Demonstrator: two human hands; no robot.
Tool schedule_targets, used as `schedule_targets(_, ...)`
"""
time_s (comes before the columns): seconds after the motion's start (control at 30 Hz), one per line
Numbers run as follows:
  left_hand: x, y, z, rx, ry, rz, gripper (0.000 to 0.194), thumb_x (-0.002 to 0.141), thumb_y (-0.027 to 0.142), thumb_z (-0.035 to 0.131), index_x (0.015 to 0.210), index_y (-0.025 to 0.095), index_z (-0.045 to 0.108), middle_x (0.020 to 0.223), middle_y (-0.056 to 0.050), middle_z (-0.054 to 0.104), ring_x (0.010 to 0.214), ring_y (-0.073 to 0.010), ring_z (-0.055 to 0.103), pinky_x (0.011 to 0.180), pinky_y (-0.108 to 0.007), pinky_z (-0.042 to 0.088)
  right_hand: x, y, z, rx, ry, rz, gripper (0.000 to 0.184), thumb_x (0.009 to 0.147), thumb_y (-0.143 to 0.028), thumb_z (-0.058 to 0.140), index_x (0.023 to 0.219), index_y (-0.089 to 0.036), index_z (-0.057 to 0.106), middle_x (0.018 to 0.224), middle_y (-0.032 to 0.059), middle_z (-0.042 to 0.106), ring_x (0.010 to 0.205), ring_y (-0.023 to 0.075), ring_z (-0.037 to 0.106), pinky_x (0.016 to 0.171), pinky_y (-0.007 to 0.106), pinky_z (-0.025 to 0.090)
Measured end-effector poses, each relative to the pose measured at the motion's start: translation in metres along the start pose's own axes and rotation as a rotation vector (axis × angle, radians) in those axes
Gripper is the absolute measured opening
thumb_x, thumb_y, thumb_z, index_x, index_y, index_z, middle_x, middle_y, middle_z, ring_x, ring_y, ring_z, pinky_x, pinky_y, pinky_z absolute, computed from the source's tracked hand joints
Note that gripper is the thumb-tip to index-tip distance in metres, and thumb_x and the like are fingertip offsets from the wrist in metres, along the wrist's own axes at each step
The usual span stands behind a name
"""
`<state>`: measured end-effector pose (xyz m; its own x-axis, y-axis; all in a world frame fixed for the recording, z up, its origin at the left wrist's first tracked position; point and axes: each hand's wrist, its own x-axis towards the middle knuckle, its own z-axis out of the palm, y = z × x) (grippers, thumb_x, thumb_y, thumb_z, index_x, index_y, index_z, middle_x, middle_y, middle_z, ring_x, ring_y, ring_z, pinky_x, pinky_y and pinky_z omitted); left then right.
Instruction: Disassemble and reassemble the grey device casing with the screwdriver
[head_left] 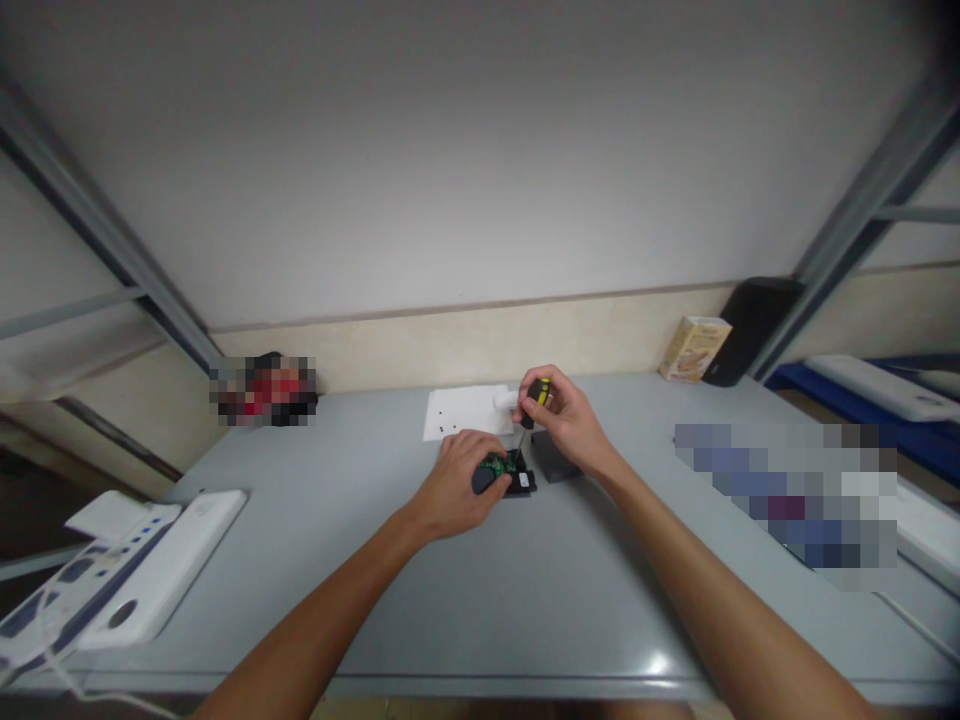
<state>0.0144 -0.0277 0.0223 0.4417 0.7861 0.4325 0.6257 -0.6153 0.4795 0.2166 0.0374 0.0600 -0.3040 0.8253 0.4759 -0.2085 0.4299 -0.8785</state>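
My left hand (465, 485) is closed around a small black device (523, 482) with a green circuit board (496, 463) showing inside, and steadies it on the table. In my right hand (562, 410) is a screwdriver (538, 390) with a black and yellow handle, its shaft pointing down at the board. Whether the tip sits in a screw is too small to tell. A flat dark grey piece (553, 458) lies under my right wrist, beside the device. Behind my hands is a white sheet (466, 408) with several tiny dark bits on it, and a white rounded object (504, 399) at its right.
The grey table (450, 620) reaches back to a wall. A white appliance (180, 560) with a cord stands at the left edge. At the back right are a yellow box (694, 350) and a black speaker-like object (752, 325). Blurred-out items (780, 500) lie to the right.
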Motion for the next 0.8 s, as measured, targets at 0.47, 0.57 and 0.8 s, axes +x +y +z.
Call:
schedule_targets(0.47,-0.0011,-0.0075,0.0038,0.058,0.028,-0.009,0.021,0.088,0.015,0.065,0.106,0.026,0.068,0.118,-0.005,0.065,0.116,-0.0234,0.057,0.103,-0.044,0.039,-0.0010,-0.0037,0.0025,-0.035,-0.018,0.015,0.024,0.090,-0.036,0.072,0.101,-0.024,0.055,0.084,-0.0019,0.060,0.073,0.0157,0.066,0.070,0.030,0.049)
schedule_targets(0.57,-0.0010,-0.0093,0.0046,0.074,0.031,-0.007,0.020,0.089,0.015,0.064,0.105,0.025,0.069,0.117,-0.005,0.065,0.116,-0.0232,0.057,0.103,-0.044,0.039,-0.0013,-0.0031,0.0021,-0.033,-0.033,0.008,0.022,0.091,-0.035,0.071,0.102,-0.024,0.055,0.086,-0.0016,0.060,0.074,0.0157,0.066,0.070,0.030,0.049)
schedule_targets(0.8,-0.0004,-0.0091,0.0041,0.084,0.020,-0.001,0.021,0.090,0.015,0.062,0.106,0.025,0.069,0.117,-0.006,0.066,0.116,-0.0243,0.058,0.101,-0.046,0.041,-0.0020,-0.0031,0.0023,-0.064,-0.053,-0.003,0.018,0.094,-0.034,0.067,0.104,-0.025,0.056,0.089,-0.0007,0.060,0.075,0.0160,0.066,0.072,0.031,0.050)
